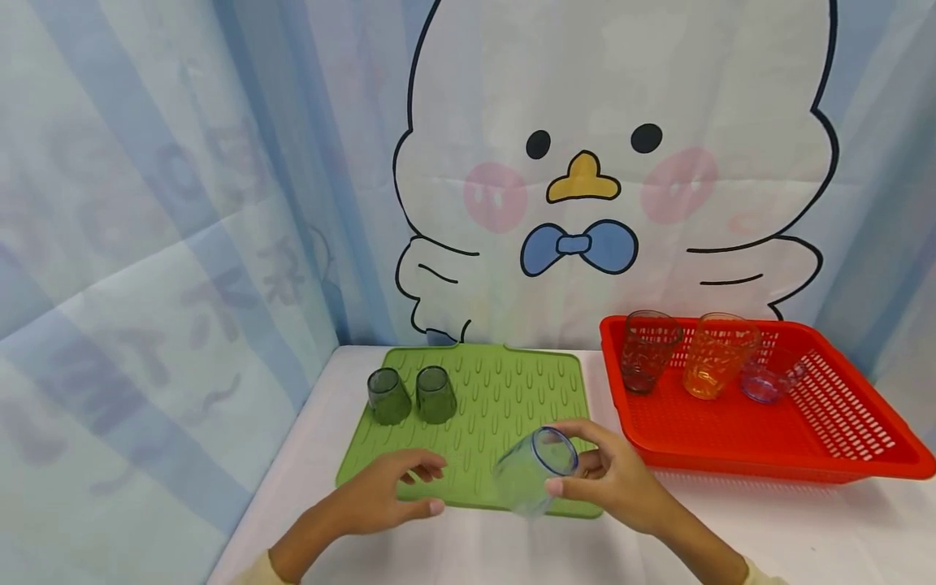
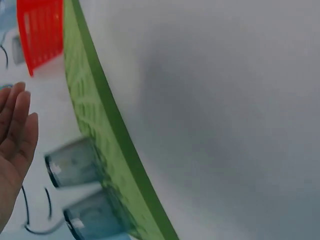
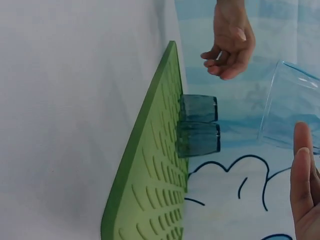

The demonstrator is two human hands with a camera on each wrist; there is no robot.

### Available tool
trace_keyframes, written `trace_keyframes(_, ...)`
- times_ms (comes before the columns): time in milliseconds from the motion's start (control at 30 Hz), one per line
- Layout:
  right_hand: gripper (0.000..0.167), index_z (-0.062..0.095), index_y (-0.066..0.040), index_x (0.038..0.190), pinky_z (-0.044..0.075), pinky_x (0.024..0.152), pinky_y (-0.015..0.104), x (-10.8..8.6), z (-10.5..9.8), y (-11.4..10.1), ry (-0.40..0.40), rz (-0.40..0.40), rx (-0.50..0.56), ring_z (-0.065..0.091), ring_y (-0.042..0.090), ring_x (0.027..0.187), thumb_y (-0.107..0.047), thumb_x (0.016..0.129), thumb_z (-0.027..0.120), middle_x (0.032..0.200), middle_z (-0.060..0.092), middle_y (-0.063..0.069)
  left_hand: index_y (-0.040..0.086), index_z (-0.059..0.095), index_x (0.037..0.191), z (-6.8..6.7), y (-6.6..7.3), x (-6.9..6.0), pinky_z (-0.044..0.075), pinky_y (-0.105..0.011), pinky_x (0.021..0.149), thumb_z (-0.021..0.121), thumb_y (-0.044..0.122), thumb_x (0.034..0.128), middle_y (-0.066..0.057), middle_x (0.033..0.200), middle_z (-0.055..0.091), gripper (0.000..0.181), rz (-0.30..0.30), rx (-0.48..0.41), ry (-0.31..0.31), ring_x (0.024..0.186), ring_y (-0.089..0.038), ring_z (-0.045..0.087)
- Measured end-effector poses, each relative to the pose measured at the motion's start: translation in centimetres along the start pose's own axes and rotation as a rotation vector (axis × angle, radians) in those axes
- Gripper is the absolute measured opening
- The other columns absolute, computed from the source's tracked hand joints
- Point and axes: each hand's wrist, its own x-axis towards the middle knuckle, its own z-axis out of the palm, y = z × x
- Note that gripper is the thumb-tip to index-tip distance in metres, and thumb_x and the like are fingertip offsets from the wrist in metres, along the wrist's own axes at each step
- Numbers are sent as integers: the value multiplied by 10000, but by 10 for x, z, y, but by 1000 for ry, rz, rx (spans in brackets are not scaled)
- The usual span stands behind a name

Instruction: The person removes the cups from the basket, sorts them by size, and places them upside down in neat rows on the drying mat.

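Observation:
My right hand (image 1: 617,479) grips a clear glass with a blue rim (image 1: 522,475), tilted above the front right part of the green mat (image 1: 475,439). The same glass (image 3: 290,107) shows at the right edge of the right wrist view, beside the fingers of my right hand (image 3: 306,190). To the left of the glass, my left hand (image 1: 383,493) is held with its fingers loosely bent and nothing in them. Two dark grey glasses (image 1: 389,396) (image 1: 435,395) stand side by side on the mat's left part.
A red basket (image 1: 717,463) stands at the right on the white table (image 1: 453,556). In it are a dark glass (image 1: 647,353), an orange glass (image 1: 717,357) and a small purple glass (image 1: 768,378). A curtain with a cartoon figure (image 1: 621,97) hangs behind, another at the left.

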Motion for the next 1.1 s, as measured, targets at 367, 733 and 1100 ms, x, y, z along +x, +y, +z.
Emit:
trace_keyframes(367,517,585,-86,1324,320,405,226,20,-1,10,54,92,-125,430,26,505,-169,860,799,588,583,72,7,626,1274,-37,-59,-13,534,-303,798,662,393,970,-110,1162,670,493,-61,83,60,979,-164,624)
trace_keyframes(733,576,592,-154,1348,378,452,236,48,-1,21,85,151,-246,539,111,556,-308,842,822,1153,628,118,-1,638,1224,-55,-84,-16,538,-337,802,737,357,914,-82,1097,650,484,-75,188,51,942,-220,623)
trace_keyframes(1100,625,586,-219,1366,482,540,284,87,4,29,122,194,-314,609,306,637,-343,811,845,1297,615,78,-2,645,1191,-54,-94,-15,540,-343,838,766,310,891,-81,1092,646,449,-116,153,1,969,-212,623)
